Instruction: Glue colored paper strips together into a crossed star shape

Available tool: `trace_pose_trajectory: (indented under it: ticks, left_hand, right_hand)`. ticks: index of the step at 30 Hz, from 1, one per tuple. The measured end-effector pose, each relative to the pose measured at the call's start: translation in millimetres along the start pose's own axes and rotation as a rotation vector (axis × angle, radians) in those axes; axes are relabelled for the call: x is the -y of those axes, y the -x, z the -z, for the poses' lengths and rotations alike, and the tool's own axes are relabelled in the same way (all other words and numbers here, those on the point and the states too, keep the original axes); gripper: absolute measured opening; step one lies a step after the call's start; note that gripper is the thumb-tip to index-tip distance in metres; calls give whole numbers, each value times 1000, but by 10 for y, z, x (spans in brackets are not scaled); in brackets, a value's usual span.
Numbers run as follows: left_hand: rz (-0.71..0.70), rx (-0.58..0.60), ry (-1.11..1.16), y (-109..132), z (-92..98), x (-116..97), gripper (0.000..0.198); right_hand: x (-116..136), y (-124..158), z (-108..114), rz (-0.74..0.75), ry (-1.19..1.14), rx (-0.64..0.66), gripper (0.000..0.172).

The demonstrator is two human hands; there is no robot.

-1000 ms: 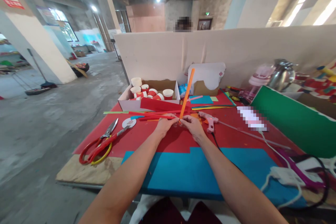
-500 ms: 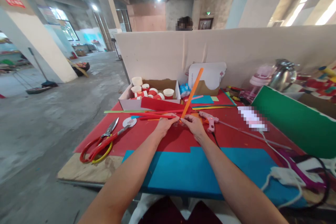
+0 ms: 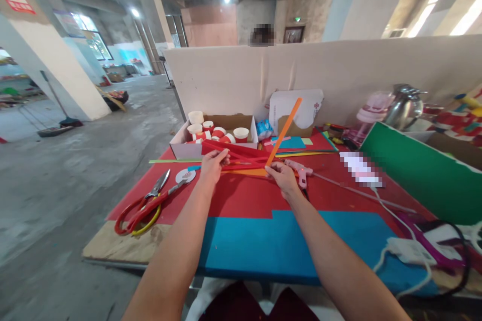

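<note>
My right hand (image 3: 281,176) pinches the lower end of an orange strip (image 3: 285,130), which slants up and to the right. My left hand (image 3: 213,165) is raised to the left of it, thumb and fingertips pressed together beside several red strips (image 3: 246,161). Whether a strip lies in that pinch I cannot make out. Another orange piece (image 3: 248,172) lies flat between the hands. Just right of my right hand rests a pink glue gun (image 3: 301,170). Large scissors with red handles (image 3: 141,208) and a white disc (image 3: 186,176) lie to the left.
Behind the hands stands an open box (image 3: 214,151) of red and white cups (image 3: 241,134). Red and blue sheets (image 3: 259,246) cover the table. On the right are a green panel (image 3: 417,180), a metal jug (image 3: 406,108), cables and a white power strip (image 3: 410,251). A white partition (image 3: 218,75) closes the back.
My left hand has moved left and up, away from my right hand. The orange strip has shifted slightly right with my right hand, leaning a little more.
</note>
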State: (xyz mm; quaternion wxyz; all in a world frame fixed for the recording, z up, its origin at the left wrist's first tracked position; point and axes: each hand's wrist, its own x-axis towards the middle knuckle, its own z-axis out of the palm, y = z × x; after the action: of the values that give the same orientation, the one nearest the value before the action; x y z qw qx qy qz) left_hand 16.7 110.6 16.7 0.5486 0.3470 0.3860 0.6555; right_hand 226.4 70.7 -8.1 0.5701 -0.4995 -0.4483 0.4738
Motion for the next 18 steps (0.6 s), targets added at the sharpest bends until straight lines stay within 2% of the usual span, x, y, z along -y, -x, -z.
trace_pose_trajectory:
  ticks: [7,11,12,14,18]
  left_hand:
    - [-97,-208,120,-200,290,-195,28]
    - [-186,-298,189,-222,300,-207,25]
    - [-188,-280,181,-201,265,-183,24]
    - [-144,-172,105,-118,153,-98,23]
    - [60,264,-233,143,-154,147,24]
  right_hand:
    - [9,-3,12,-37,-23,-8,36]
    - [30,7,4,-50,-68,-55,36]
    - [31,10,-8,-46,-82,-67,36]
    - [21,17,-42,-33,-99,-76,35]
    - [-34,35,-119,-13,-86,-49,32]
